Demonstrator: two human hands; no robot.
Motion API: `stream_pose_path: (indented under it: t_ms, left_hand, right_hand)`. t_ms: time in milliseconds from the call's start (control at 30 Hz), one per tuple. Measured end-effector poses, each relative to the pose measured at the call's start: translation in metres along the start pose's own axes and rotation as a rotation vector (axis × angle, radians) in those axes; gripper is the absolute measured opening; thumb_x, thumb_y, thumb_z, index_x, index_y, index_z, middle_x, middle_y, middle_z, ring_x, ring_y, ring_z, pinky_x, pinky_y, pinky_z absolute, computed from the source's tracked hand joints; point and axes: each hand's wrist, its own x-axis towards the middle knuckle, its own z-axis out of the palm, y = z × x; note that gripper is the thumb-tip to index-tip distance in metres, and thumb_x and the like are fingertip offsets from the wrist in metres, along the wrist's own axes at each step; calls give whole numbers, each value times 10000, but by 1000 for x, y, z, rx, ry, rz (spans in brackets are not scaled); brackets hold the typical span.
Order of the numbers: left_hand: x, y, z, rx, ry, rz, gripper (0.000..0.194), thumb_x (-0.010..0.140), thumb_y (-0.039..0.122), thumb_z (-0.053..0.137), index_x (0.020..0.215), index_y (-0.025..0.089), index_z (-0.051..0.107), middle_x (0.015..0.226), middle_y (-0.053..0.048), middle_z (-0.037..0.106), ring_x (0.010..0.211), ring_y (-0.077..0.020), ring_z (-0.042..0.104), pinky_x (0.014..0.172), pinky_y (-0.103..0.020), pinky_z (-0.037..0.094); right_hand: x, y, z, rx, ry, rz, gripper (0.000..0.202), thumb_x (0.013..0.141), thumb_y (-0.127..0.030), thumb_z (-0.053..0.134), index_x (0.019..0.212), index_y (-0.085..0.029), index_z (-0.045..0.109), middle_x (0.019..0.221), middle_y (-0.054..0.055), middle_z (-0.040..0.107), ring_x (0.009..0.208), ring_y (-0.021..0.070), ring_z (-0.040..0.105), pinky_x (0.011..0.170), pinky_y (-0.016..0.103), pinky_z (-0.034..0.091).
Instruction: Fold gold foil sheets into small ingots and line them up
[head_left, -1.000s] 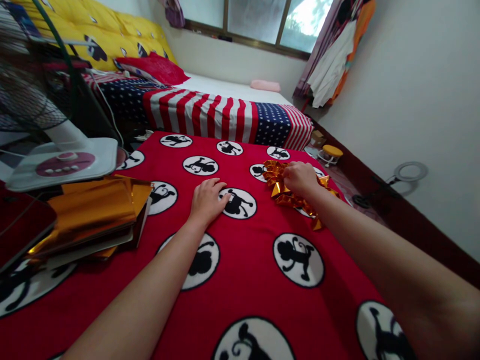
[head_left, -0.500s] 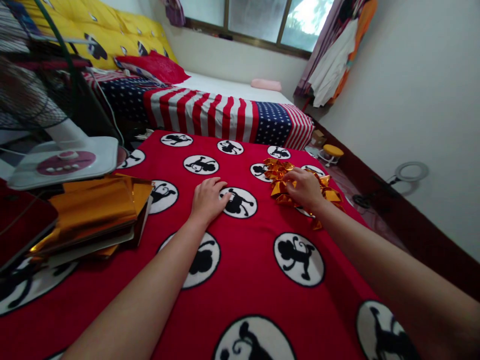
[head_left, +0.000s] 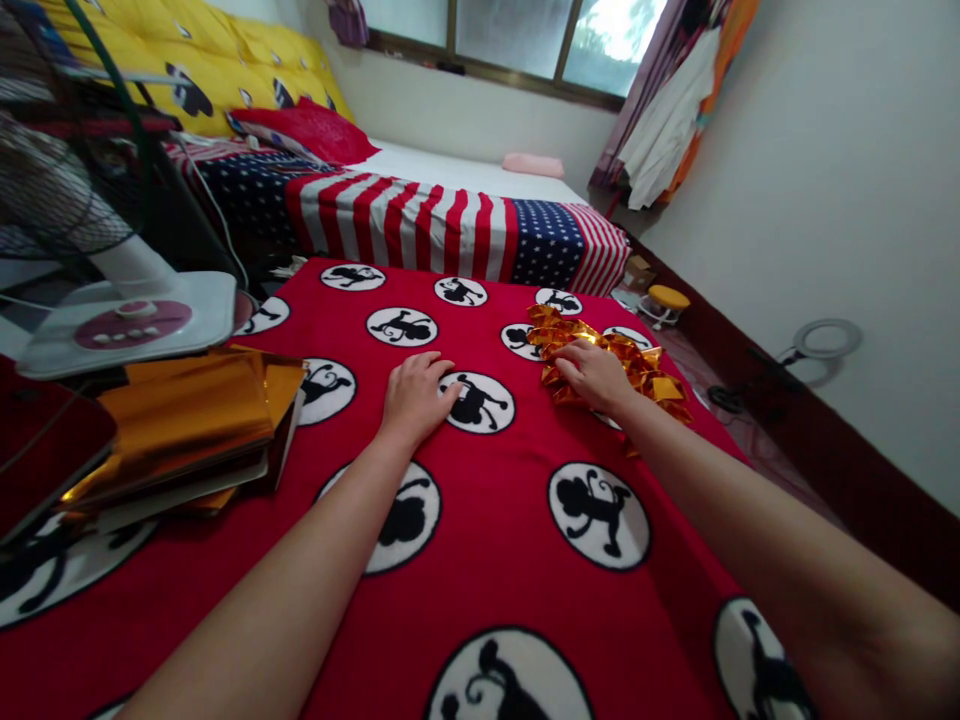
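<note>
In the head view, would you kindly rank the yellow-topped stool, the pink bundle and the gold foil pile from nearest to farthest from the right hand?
1. Gold foil pile: at the right hand, on the red cloth.
2. Yellow-topped stool: beyond the cloth's right edge.
3. Pink bundle: on the bed, below the window.

Daylight brightens a window (head_left: 499, 50) showing 3 panes (head_left: 514, 32) above the bed (head_left: 442, 168); a yellow-topped stool (head_left: 668, 298) stands near the pale wall (head_left: 817, 190).

Right hand (head_left: 596, 377) is covering part of the gold foil pile (head_left: 645, 368), can't tell if it's pinching any. Fan (head_left: 139, 275) is kinda blurry, cut off at left.
</note>
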Motion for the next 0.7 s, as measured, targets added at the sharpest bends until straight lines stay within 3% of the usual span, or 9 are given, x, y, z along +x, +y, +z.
stream_pose_path:
  t_ms: [167, 233, 333, 433, 700]
  left_hand:
    - [0, 0, -1, -9, -1, 0, 331, 866, 390, 557, 1144, 254, 673, 1285, -59, 610, 1199, -264, 518, 1008, -419, 407]
    - [0, -1, 0, -9, 6, 6, 333, 867, 393, 557, 1143, 250, 674, 1282, -59, 613, 1196, -262, 523, 1000, -418, 413]
    - [0, -1, 1, -13, 17, 11, 326, 864, 391, 561, 1136, 252, 675, 1274, -57, 619, 1194, -261, 526, 994, -418, 417]
    - [-1, -1, 1, -17, 21, 6, 318, 859, 382, 567, 1129, 255, 677, 1275, -57, 620, 1197, -260, 525, 998, -413, 413]
    - [0, 0, 0, -8, 14, 12, 330, 863, 383, 556, 1137, 242, 674, 1270, -60, 620, 1195, -262, 526, 995, -418, 418]
  right_hand:
    - [-19, -13, -11, 25, 272, -14, 293, 950, -330, 446, 940, -180, 697, 1004, 89, 669, 916, 217, 611, 795, 306, 406]
    - [-36, -20, -16, 25, 317, -24, 269, 947, -361, 463, 908, -190, 666, 938, 79, 664, 879, 214, 608, 755, 301, 398]
    - [-63, -27, -19, 15, 228, 20, 208, 874, -404, 575, 844, -202, 614, 820, 37, 658, 702, 183, 596, 606, 281, 349]
    - [-78, -27, -14, -3, 133, 38, 147, 846, -350, 595, 788, -215, 589, 768, 10, 660, 660, 169, 590, 573, 272, 313]
    - [-62, -23, 7, -17, 87, 60, 136, 869, -282, 520, 840, -218, 637, 870, 24, 691, 746, 176, 623, 593, 274, 330]
